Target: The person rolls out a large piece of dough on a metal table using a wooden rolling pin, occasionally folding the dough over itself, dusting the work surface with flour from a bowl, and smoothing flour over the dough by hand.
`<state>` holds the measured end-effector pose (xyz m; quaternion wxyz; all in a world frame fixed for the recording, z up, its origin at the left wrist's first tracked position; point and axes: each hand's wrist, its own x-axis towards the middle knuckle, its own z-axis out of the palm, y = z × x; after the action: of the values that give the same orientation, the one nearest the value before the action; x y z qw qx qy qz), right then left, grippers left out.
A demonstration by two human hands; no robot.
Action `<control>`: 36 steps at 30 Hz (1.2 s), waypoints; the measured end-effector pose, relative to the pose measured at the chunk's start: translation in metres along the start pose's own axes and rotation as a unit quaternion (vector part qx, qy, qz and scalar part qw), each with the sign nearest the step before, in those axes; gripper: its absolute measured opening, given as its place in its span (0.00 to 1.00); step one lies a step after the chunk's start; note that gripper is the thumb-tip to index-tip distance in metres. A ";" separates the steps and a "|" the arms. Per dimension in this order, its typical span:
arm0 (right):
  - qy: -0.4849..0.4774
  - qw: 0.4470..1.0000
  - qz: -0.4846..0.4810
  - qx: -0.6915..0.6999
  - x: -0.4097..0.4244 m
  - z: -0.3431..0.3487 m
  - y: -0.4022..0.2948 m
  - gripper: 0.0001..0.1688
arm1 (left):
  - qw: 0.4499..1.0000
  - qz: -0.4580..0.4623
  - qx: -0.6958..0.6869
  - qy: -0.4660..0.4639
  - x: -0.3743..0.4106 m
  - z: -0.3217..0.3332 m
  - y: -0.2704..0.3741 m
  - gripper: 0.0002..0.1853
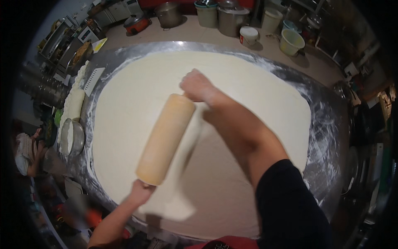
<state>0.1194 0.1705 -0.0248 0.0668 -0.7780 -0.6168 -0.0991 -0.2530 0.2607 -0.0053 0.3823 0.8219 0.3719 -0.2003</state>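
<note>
A thick wooden rolling pin [166, 140] lies slantwise over a very wide sheet of pale dough [130, 93]. My right hand [197, 84] is closed around the handle at the pin's far end. Around the near handle, my left hand [142, 191] is closed, lower and to the left. Both handles are mostly hidden by my fingers. The dough covers most of a metal worktable [323, 137], whose bare margin is dusted with flour. Whether the pin presses on the dough or is slightly raised, I cannot tell.
Along the table's left edge are a metal bowl of flour [72, 137], a dough roll [76, 105] and a white slotted scraper [94, 81]. Another person [29, 152] is at the far left. Pots, buckets [291, 42] and a red electric pan [136, 24] stand on the floor beyond.
</note>
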 end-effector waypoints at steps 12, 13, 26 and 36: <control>-0.081 0.990 0.109 -0.029 -0.364 -0.102 0.076 0.05 | 0.972 0.174 0.001 -0.157 -0.119 0.248 0.131 0.14; -0.091 0.987 0.126 -0.031 -0.387 -0.111 0.078 0.05 | 0.969 0.160 -0.011 -0.187 -0.130 0.256 0.147 0.15; -0.113 0.987 0.099 -0.059 -0.410 -0.109 0.087 0.06 | 0.948 0.248 0.004 -0.199 -0.117 0.273 0.122 0.17; 0.153 0.973 0.166 0.041 -0.112 -0.024 0.124 0.05 | 0.973 0.080 0.148 0.157 0.026 0.046 0.135 0.12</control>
<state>0.2138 0.0305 -0.0257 0.2079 -0.8418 -0.4650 -0.1787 -0.1353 0.1792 0.0143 0.2079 0.9175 0.3269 -0.0900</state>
